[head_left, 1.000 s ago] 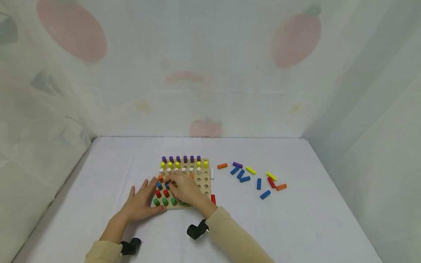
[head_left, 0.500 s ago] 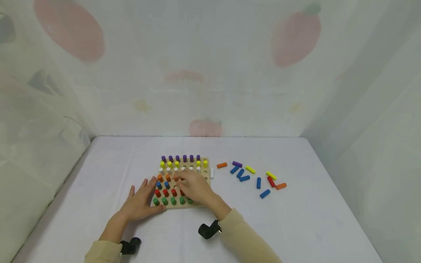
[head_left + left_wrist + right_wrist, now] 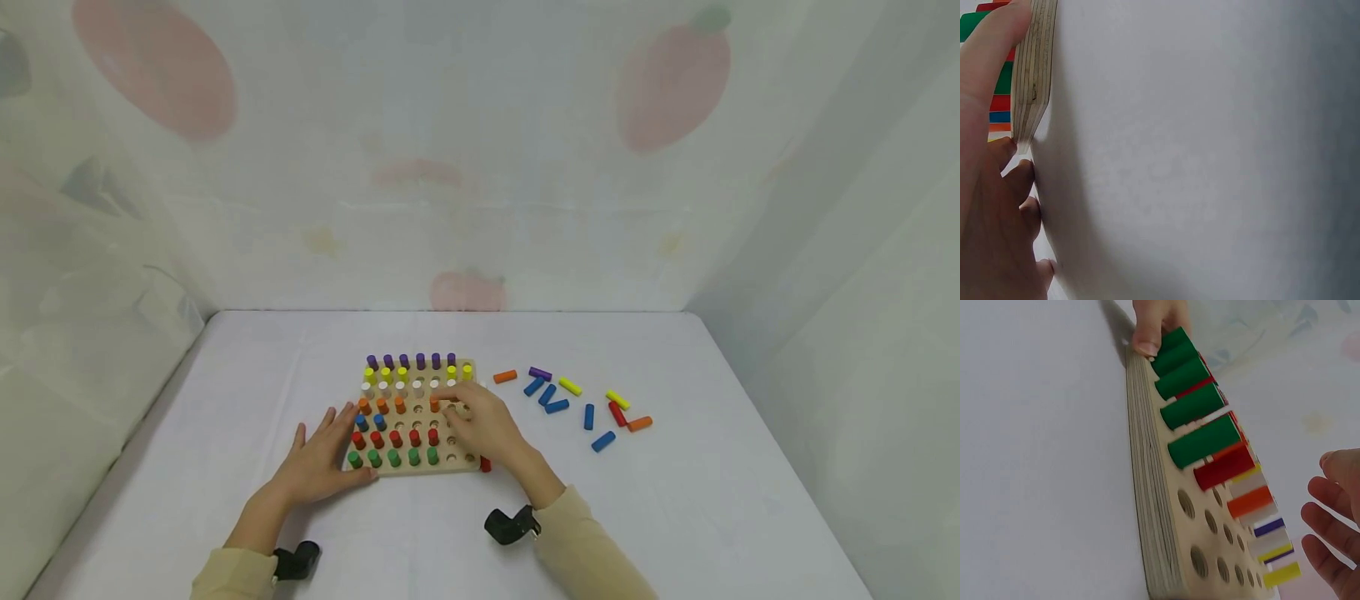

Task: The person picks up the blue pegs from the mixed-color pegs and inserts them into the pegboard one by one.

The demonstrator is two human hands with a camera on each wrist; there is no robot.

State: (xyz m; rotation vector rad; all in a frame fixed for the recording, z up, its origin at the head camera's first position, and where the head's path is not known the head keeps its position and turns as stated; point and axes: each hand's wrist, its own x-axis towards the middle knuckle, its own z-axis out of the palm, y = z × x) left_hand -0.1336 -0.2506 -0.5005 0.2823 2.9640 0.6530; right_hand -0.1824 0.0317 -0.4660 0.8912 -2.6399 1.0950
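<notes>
A wooden pegboard [image 3: 459, 465] stands on the table with coloured pegs upright in rows. My left hand [image 3: 321, 458] lies spread along its left side, thumb [image 3: 1007, 31] at the near corner. My right hand [image 3: 480, 421] hovers over the board's right part, index fingertip close by an orange peg [image 3: 434, 405]. In the right wrist view, the right hand's fingers [image 3: 1329, 528] are loosely bent and separated, with nothing between them. Two blue pegs [image 3: 379, 422] stand at the left of their row. Green pegs [image 3: 1204, 440] fill most of the near row.
Right of the board lie loose pegs: several blue pegs [image 3: 557, 407], an orange peg [image 3: 505, 377], a purple peg [image 3: 540, 374], a yellow peg [image 3: 570, 386] and a red peg [image 3: 617, 414]. Another red peg [image 3: 485, 465] lies by the board's right edge, partly covered by the wrist.
My right hand has left the second blue peg and moved right across the board, uncovering the middle holes and red pegs. The left hand keeps its place.
</notes>
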